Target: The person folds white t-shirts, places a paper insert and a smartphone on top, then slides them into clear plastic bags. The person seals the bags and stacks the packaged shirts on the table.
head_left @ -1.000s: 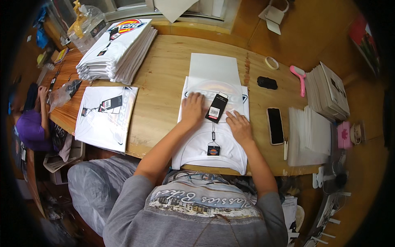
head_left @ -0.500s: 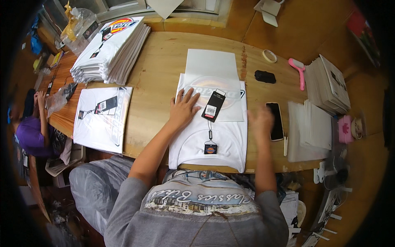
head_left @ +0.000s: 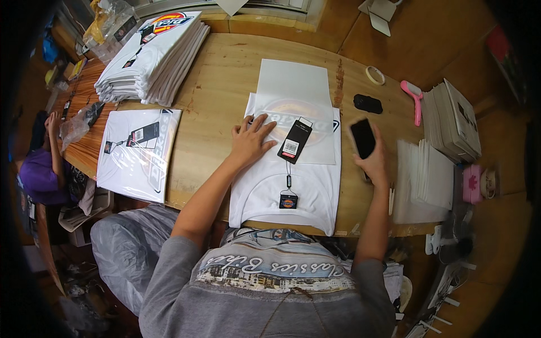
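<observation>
A folded white T-shirt (head_left: 256, 198) lies before me with its collar toward me. A whitish translucent sheet (head_left: 293, 76) covers its printed logo and sticks out past the far edge. On top rests a black hang tag (head_left: 295, 139), its cord running to a small square black tag (head_left: 288, 201) near the collar. My left hand (head_left: 252, 138) lies flat on the shirt's left side, fingers spread, fingertips at the sheet. To the right of the shirt, my right hand (head_left: 374, 160) is closed around a dark-screened phone (head_left: 362, 137), thumb across it; the palm hides its lower part.
Bagged shirts (head_left: 138, 155) lie at left, below a tall stack of folded shirts (head_left: 169, 62). On the right are a black object (head_left: 368, 103), a tape roll (head_left: 375, 76), a pink-handled roller (head_left: 417, 104), clear bags (head_left: 408, 186) and a card stack (head_left: 451, 121). Another person (head_left: 42, 169) sits far left.
My right hand, blurred beside the phone before, has taken hold of it and shifted it left and away from me. My left hand stays on the shirt. The whole view has shifted slightly.
</observation>
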